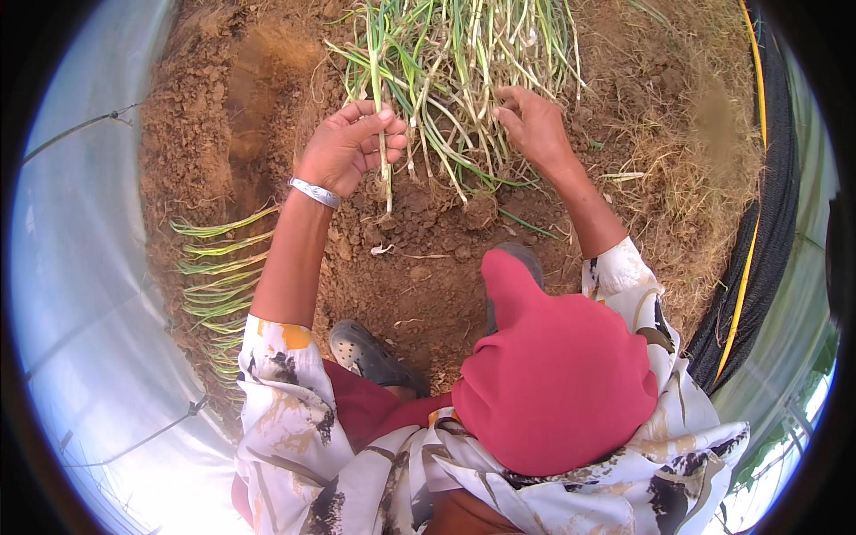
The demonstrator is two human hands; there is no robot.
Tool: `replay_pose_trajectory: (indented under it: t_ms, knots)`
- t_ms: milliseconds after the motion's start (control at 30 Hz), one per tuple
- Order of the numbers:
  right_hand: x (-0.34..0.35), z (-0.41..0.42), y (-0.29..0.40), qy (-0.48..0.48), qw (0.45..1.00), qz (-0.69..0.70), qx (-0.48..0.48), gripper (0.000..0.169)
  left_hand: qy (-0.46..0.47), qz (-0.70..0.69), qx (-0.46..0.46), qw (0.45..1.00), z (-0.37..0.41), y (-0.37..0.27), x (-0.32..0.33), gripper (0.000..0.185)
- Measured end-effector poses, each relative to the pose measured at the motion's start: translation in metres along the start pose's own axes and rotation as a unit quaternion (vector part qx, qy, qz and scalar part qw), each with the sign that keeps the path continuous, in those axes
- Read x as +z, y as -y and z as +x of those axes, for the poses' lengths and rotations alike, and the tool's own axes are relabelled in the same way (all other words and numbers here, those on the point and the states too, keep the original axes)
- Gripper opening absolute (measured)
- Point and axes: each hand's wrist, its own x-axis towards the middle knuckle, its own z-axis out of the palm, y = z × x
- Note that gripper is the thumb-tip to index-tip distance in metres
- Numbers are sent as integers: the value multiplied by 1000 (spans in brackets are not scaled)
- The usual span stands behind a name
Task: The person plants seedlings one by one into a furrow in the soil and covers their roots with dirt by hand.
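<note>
My left hand [348, 144], with a silver bangle [314, 192] on its wrist, pinches a green onion [375, 63] between thumb and fingers. Its green leaves point away from me, and its pale root end hangs below my fingers. Just to the right, a loose heap of green onions [461, 40] lies on the soil, their white stems and roots mostly towards me. My right hand [535, 124] is at the right side of this heap, fingers bent and thumb close to the stems. Whether it grips a stem cannot be made out.
A row of green onions [224, 267] lies along the soil at left, beside a shallow furrow [257, 93]. Plastic sheeting [80, 221] rises beyond. Dry grass [675, 154], black netting [769, 221] and a yellow hose [742, 281] run along the right. My clog [368, 354] stands on bare soil.
</note>
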Motion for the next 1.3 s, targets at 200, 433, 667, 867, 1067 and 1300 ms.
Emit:
replay_pose_trajectory:
  t_ms: [200,433,667,867,1067,1300]
  knots:
    - [11,-7,-6,-12,998,-47,38,26,25,-4,-18,1000,5,11,7,13]
    - [-20,-51,29,145,925,300,180,24,23,4,-54,998,0,24,15,13]
    - [21,-81,63,293,875,341,178,21,30,57,-106,992,-6,39,21,18]
    - [46,-84,64,275,877,349,180,26,26,56,-107,992,-6,48,6,27]
    - [62,-89,71,332,777,474,247,21,72,3,-156,985,-20,48,4,31]
    - [76,-77,111,454,604,581,304,26,39,54,-122,990,-78,11,-22,26]
